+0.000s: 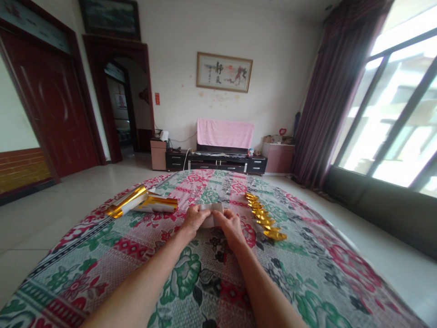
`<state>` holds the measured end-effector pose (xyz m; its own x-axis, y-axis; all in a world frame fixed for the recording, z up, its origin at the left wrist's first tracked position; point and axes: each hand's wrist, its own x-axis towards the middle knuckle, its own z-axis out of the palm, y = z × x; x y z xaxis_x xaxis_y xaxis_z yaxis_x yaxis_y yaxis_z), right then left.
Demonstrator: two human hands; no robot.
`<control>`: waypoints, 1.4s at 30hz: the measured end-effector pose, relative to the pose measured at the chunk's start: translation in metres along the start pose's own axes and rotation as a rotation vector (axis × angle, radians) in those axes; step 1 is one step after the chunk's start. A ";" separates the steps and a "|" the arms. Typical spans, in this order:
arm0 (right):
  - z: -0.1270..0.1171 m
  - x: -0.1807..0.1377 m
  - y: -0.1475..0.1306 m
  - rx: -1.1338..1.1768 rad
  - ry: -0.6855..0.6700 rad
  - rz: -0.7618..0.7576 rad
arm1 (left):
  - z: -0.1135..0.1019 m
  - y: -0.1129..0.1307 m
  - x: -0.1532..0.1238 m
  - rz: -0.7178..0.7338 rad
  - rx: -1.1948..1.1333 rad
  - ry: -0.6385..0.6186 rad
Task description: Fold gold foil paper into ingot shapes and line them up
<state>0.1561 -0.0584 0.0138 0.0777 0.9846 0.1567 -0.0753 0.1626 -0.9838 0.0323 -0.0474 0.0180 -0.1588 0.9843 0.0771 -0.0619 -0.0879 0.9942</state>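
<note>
Both hands hold one small sheet of pale grey-white paper point(210, 221) over the middle of the table. My left hand point(194, 219) pinches its left side, the thumb lying across the paper. On the other side, my right hand point(229, 224) is closed on the right edge, its thumb close to the left one. Creases seem to run across the sheet; its underside is hidden. To the right lies a row of several folded gold foil paper pieces point(264, 216), boat-like in shape. Curled gold foil sheets point(150, 203) with white backs lie to the left.
A patterned floral cloth point(184, 273) covers the rounded table. Beyond it stand a low black TV cabinet point(218, 165) and a television under a pink cloth point(225, 133). A window with purple curtains point(336, 100) is at the right, a dark red door point(54, 100) at the left.
</note>
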 end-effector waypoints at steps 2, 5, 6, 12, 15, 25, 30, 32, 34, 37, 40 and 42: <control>0.000 -0.001 -0.002 0.039 -0.036 0.031 | 0.000 0.000 0.000 -0.009 -0.013 0.004; -0.002 -0.001 -0.004 0.058 -0.075 0.035 | 0.000 0.001 -0.001 -0.018 -0.016 -0.007; -0.003 -0.001 -0.004 0.049 -0.083 0.031 | 0.000 0.001 -0.001 -0.021 -0.010 -0.010; -0.008 0.000 -0.005 0.195 -0.078 0.075 | 0.001 0.003 -0.002 -0.013 -0.016 -0.024; -0.008 -0.001 -0.004 0.279 -0.043 0.101 | 0.002 0.005 -0.003 -0.006 -0.036 -0.021; -0.007 -0.004 -0.007 0.209 -0.150 0.075 | 0.001 -0.002 0.001 0.016 0.019 0.007; -0.005 -0.008 -0.015 0.198 -0.181 0.089 | 0.001 0.001 -0.002 -0.006 -0.015 -0.002; -0.006 -0.008 -0.015 0.208 -0.195 0.096 | 0.002 0.001 -0.002 -0.020 -0.049 -0.027; -0.006 -0.008 -0.014 0.242 -0.212 0.110 | 0.002 0.000 -0.002 -0.022 -0.066 -0.039; -0.005 -0.007 -0.012 0.220 -0.217 0.090 | 0.002 -0.002 0.000 -0.004 -0.052 -0.032; -0.005 -0.007 -0.012 0.170 -0.215 0.041 | 0.001 -0.004 0.001 -0.003 -0.022 -0.011; -0.004 -0.007 -0.011 0.167 -0.218 0.014 | 0.001 -0.003 0.001 0.001 -0.003 0.006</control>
<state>0.1608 -0.0673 0.0231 -0.1387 0.9746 0.1757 -0.2390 0.1393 -0.9610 0.0337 -0.0463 0.0148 -0.1646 0.9833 0.0780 -0.0648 -0.0896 0.9939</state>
